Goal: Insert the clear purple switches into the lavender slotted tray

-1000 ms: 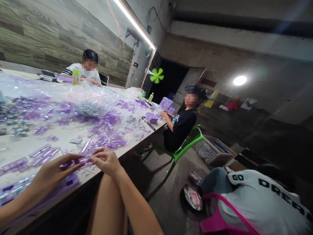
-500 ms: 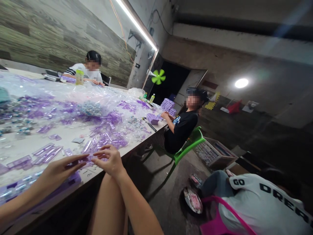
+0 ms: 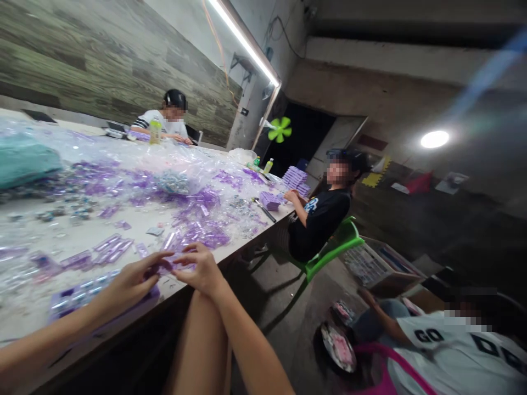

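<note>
My left hand and my right hand meet over the table's front edge. Between their fingertips is a small translucent purple plastic piece, partly hidden by the fingers; its exact kind is too small to make out. Below my left hand lies a purple tray holding rows of shiny clear and bluish parts, partly covered by my forearm. Just beyond my hands, loose purple plastic pieces form a pile. Longer purple cases lie to the left of it.
Clear plastic bags and a teal bag spread over the white table. A hammer-like tool lies near stacked purple trays. One person sits across, another on a green chair, a third at lower right by a pink chair.
The view has turned left, so everything sits further right, and more of the teal bag and the tray shows. Both hands remain together at the purple piece.
</note>
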The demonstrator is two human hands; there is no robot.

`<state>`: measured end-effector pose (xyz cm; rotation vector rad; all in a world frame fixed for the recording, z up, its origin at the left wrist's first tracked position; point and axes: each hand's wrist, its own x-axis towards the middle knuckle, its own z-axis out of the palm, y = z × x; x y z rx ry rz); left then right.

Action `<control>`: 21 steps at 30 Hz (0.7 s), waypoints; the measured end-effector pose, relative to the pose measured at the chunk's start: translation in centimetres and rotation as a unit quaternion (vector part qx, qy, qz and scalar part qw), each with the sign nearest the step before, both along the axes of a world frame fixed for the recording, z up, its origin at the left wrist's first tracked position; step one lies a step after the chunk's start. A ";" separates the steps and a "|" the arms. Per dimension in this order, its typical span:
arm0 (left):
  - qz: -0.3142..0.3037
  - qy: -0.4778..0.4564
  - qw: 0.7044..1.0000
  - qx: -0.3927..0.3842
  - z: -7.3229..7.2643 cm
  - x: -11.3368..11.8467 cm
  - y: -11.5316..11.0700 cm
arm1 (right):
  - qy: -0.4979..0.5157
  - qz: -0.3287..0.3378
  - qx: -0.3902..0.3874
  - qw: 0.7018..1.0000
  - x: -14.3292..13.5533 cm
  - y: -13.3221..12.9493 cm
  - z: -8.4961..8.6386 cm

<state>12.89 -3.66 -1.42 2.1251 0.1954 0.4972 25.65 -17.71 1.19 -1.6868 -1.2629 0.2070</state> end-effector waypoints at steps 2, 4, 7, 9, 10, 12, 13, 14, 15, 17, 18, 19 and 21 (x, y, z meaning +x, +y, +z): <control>-0.004 -0.019 1.000 0.004 0.6 -0.2 -0.7 | -0.024 -0.007 0.013 1.000 0.3 -0.6 0.0; 0.042 -0.089 0.995 0.026 1.1 -0.3 -1.2 | -0.031 -0.048 0.031 0.998 1.2 -1.3 -0.3; 0.080 -0.157 0.983 0.056 1.6 -0.5 -1.4 | -0.017 -0.131 0.040 0.990 3.8 -1.5 -0.9; 0.068 -0.170 0.981 0.057 1.8 -0.6 -1.5 | -0.033 -0.170 0.024 0.985 6.1 -0.5 -0.9; 0.057 -0.170 0.982 0.054 1.9 -0.6 -1.5 | -0.036 -0.180 0.022 0.983 7.2 0.4 -0.7; 0.038 -0.171 0.983 0.049 1.9 -0.6 -1.6 | -0.040 -0.193 0.022 0.980 9.4 2.6 0.1; 0.033 -0.170 0.984 0.048 1.9 -0.6 -1.6 | -0.040 -0.199 0.024 0.979 10.3 3.8 0.5; 0.032 -0.168 0.984 0.048 1.9 -0.6 -1.7 | -0.039 -0.207 0.027 0.977 11.2 5.0 1.0; 0.034 -0.165 0.985 0.048 1.9 -0.5 -1.8 | -0.035 -0.218 0.032 0.975 11.8 6.2 1.5; 0.043 -0.156 0.986 0.051 2.0 -0.5 -1.8 | -0.020 -0.241 0.047 0.969 12.4 7.8 2.1; 0.047 -0.149 0.986 0.053 2.0 -0.5 -1.8 | -0.010 -0.250 0.055 0.967 12.4 8.3 2.2; 0.049 -0.142 0.987 0.055 2.1 -0.7 -1.8 | 0.000 -0.255 0.062 0.965 12.2 8.6 2.3; 0.045 -0.123 0.990 0.056 2.2 -1.2 -1.6 | 0.017 -0.255 0.067 0.964 11.4 8.3 2.6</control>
